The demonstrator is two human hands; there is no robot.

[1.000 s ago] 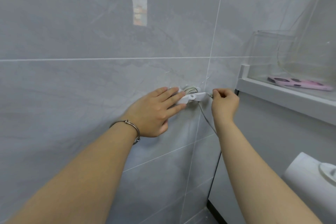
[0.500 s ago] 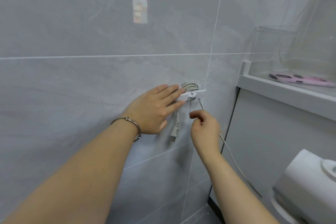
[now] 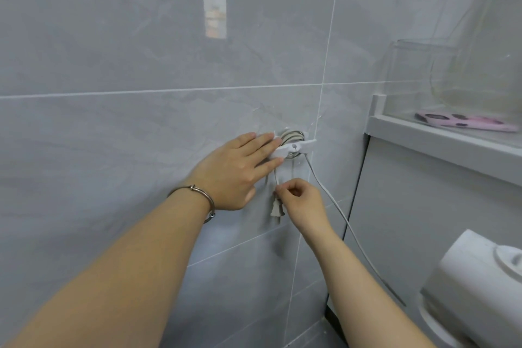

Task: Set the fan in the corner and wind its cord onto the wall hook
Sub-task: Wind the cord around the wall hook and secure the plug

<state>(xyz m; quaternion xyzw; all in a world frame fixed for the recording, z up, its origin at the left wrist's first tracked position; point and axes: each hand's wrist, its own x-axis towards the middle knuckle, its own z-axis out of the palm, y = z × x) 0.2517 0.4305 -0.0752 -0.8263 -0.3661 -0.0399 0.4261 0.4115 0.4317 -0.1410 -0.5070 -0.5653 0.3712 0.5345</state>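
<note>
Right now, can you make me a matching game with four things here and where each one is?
Things:
1. plug
2. hook
3. fan
4. pink item

Places:
A. lying on the ledge at right
B. hanging below the hook
C. on the wall, under the left hand
D. bottom right, below the ledge

Pairs: 1-B, 2-C, 3-D, 4-A

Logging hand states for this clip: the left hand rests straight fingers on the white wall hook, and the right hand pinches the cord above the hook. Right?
Not quite. The head view shows the right hand pinching the cord below the wall hook, just above the dangling plug. The left hand does rest straight fingers on the hook.
</note>
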